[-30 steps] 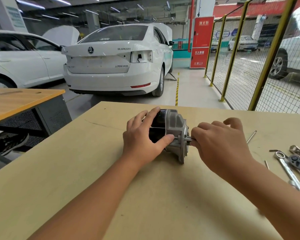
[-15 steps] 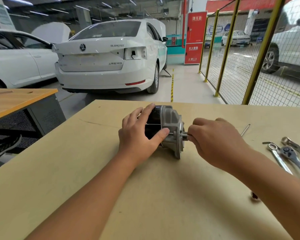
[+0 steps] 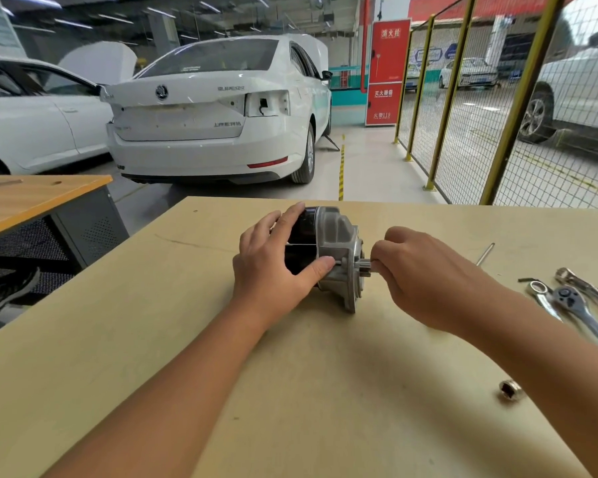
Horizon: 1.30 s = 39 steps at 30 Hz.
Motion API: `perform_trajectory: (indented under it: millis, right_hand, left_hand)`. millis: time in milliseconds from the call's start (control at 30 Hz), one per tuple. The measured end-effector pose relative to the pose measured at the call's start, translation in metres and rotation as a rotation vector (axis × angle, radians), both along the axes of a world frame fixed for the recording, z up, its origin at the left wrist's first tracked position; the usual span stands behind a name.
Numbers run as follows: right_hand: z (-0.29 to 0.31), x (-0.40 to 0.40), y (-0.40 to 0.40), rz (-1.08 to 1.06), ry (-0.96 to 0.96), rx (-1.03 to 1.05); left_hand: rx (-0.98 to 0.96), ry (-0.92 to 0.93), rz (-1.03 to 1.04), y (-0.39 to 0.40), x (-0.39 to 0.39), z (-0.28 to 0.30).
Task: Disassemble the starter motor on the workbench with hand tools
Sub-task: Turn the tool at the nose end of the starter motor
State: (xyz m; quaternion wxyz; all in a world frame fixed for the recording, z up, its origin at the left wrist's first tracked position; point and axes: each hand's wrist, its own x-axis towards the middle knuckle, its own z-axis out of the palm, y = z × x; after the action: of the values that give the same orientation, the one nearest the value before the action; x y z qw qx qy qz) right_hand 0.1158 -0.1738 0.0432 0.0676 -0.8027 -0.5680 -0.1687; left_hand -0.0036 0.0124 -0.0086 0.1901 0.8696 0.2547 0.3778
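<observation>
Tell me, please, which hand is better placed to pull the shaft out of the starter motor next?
Probably the right hand: its fingers already close on the shaft protruding from the housing's end. The left hand grips the starter motor body, steadying it on the workbench.

This is looking like a car repair or training workshop. White cars (image 3: pixel 214 112) are standing on a smooth painted floor in the far left, one missing a tail light. A yellow wire-mesh fence (image 3: pixel 463 108) is running along the right, a red fire-hydrant cabinet (image 3: pixel 388 72) is standing far off, and wrenches (image 3: pixel 573 298) are lying on the near wooden workbench (image 3: pixel 290 391).
</observation>
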Motion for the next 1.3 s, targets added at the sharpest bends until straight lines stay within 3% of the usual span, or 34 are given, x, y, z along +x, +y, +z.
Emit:
perform_trajectory:
  millis: [200,633,833,1200,1300]
  right_hand:
    - [-0.0049,0.0016,-0.0016,-0.135,-0.269,0.072]
    - [-0.0018,0.0043,-0.0010,-0.018,0.060,0.074]
    - [-0.0026,0.0032,-0.0031,-0.052,-0.172,0.109]
    - [-0.0029,0.0093,-0.0031,-0.041,-0.028,0.093]
    - [-0.0054,0.0100,-0.0030,-0.071,-0.105,0.076]
  left_hand:
    - [-0.011,0.011,-0.002,0.0000,-0.0002,-0.0004]
    - [-0.029,0.024,-0.015,-0.0007,-0.0015,0.0009]
    - [-0.027,0.020,-0.023,0.0004,-0.0015,0.0003]
    - [-0.019,0.017,-0.018,0.0011,-0.0008,-0.0001]
    - [-0.018,0.019,-0.020,0.0009,-0.0014,0.0003]
